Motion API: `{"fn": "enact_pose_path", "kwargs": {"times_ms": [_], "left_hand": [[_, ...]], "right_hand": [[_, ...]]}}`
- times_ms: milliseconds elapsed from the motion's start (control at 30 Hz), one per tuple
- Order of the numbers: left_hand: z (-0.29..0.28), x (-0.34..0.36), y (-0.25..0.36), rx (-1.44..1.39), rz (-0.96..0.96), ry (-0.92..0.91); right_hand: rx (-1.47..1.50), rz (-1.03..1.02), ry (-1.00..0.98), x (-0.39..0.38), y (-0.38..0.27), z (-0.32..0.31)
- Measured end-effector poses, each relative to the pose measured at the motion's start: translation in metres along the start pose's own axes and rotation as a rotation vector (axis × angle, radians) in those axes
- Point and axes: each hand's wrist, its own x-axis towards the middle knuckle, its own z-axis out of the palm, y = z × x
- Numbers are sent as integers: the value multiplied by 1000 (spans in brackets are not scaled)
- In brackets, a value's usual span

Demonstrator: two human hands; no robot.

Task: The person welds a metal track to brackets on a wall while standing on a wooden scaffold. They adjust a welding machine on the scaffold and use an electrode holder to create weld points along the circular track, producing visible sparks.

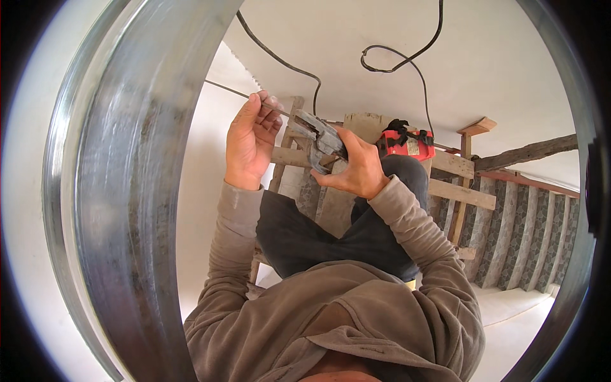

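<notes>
Steadying the thin, straight dark rod (226, 89) pinched between the left hand's (251, 140) thumb and fingertips should keep it aligned with the scuffed grey metal, hook-shaped plier-like tool (328, 140) just right of them, which the right hand's (361, 167) curved fingers and thumb grasp.

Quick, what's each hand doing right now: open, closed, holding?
Left hand: closed, fingertips pinching a thin dark rod.
Right hand: closed, holding a grey metal clamp-like tool.
</notes>
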Motion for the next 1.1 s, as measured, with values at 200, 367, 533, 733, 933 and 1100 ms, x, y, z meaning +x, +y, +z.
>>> {"fn": "enact_pose_path", "kwargs": {"times_ms": [200, 367, 533, 733, 933, 1100], "left_hand": [[1, -1, 0, -11, 18, 10], [0, -1, 0, 7, 20, -23], [2, 0, -2, -3, 24, -13], [5, 2, -3, -4, 33, 16], [-1, 5, -6, 0, 53, 29], [1, 2, -3, -21, 89, -74]], "right_hand": [[2, 12, 0, -1, 3, 1], [30, 19, 5, -2, 1, 1], [31, 14, 6, 1, 2, 0], [-18, 11, -6, 4, -3, -4], [-39, 18, -61, 0, -4, 0], [-66, -73, 19, -3, -8, 3]]}}
